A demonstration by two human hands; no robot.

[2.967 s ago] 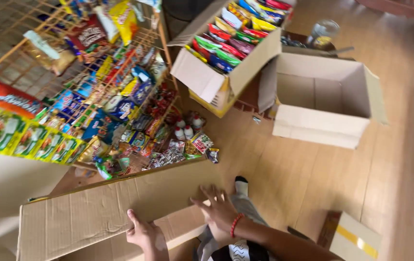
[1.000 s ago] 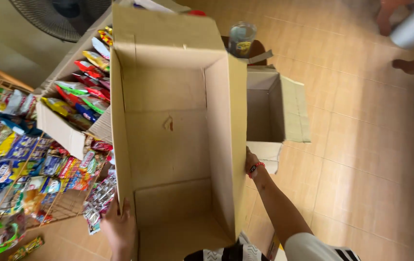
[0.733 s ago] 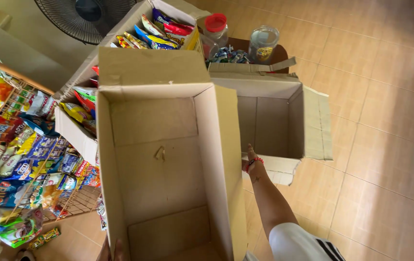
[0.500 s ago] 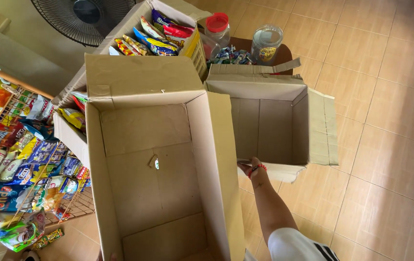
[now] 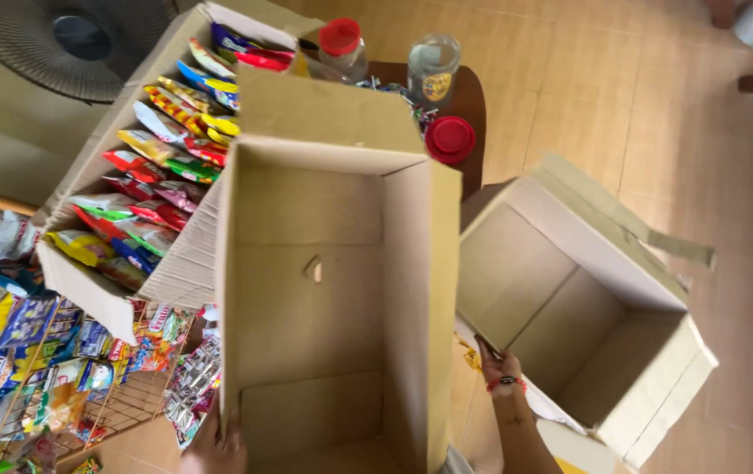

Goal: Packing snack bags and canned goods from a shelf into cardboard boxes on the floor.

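Upright, empty brown cardboard box, flaps open

The left hand sits low at the frame's bottom edge, fingers curled upward in a grip. The right hand reaches forward, arm extended, a beaded bracelet at its wrist.

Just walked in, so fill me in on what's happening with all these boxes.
A person is handling two empty cardboard boxes over a tiled floor. The left hand grips the near edge of the tall empty box in the middle, while the right hand holds the rim of the second empty box, which sits tilted to the right. A third box full of snack packets stands to the left, beside a wire snack rack.
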